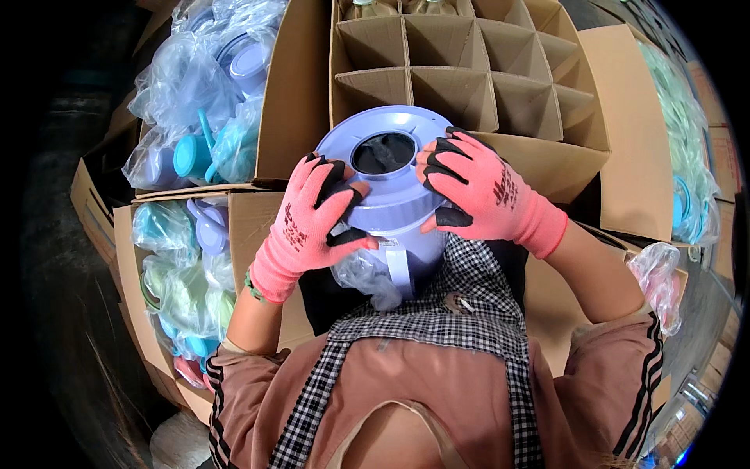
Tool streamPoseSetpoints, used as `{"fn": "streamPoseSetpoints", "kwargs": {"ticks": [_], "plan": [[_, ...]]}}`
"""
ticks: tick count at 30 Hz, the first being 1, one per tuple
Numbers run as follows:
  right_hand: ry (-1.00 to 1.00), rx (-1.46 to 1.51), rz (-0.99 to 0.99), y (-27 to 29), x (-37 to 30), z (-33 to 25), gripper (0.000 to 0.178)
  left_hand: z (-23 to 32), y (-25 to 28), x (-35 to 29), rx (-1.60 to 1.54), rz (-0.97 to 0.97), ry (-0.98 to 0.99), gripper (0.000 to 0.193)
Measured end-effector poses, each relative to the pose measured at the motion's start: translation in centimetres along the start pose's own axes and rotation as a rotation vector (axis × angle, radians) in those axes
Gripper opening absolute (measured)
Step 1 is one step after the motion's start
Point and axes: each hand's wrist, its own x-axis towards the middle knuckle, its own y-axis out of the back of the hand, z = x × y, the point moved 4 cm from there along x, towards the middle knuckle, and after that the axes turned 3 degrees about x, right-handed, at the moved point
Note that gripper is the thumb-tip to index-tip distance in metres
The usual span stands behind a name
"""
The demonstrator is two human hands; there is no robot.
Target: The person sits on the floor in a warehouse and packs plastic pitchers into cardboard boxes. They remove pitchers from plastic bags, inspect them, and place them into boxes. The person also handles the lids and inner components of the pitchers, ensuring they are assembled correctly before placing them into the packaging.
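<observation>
Between my hands, close to my lap, is a lavender plastic jug body (426, 248) with a strap-like handle on its near side. A wide lavender ring (375, 125) sits at its upper end, around a dark round opening. My left hand (312, 211), in a pink glove with black fingertips, grips the ring's left side, thumb below it. On the right side, my right hand (476, 184), gloved alike, has its fingers curled over the rim and its thumb underneath. A crumpled clear plastic bag (363, 275) hangs against the jug below my left hand.
Ahead stands a divided cardboard box (469, 168) with two bottle-like items (371, 9) in its far cells. Boxes on the left hold bagged lavender, turquoise and green plastic parts (195, 156). At right are bagged pale green pieces (683, 133) and a pink bagged bundle (656, 285).
</observation>
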Motion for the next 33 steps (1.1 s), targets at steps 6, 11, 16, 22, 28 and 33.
{"fn": "streamPoseSetpoints", "kwargs": {"ticks": [6,11,16,22,28,33], "plan": [[0.011,-0.005,-0.033,-0.7,-0.5,0.2,0.048,0.3,-1.5,-1.6,0.024,0.1,0.023,0.06],[-0.016,-0.131,-0.064,-0.8,-0.4,-0.8,0.049,1.6,-0.9,-0.7,0.027,0.107,0.071,0.063],[-0.035,-0.147,-0.099,-1.2,-0.6,-1.1,0.047,1.5,-2.0,-1.4,0.059,0.172,0.034,0.057],[-0.057,-0.151,-0.143,-1.8,-0.2,-0.6,0.045,0.5,-2.8,-1.9,0.075,0.186,0.003,0.063],[-0.567,1.149,0.562,-0.7,-0.9,10.4,0.049,1.2,-1.9,-2.5,-0.569,0.428,0.383,0.076],[-0.847,1.488,0.514,-7.6,0.4,7.6,0.045,-0.4,-4.1,-1.9,-0.537,0.566,0.724,0.046]]}}
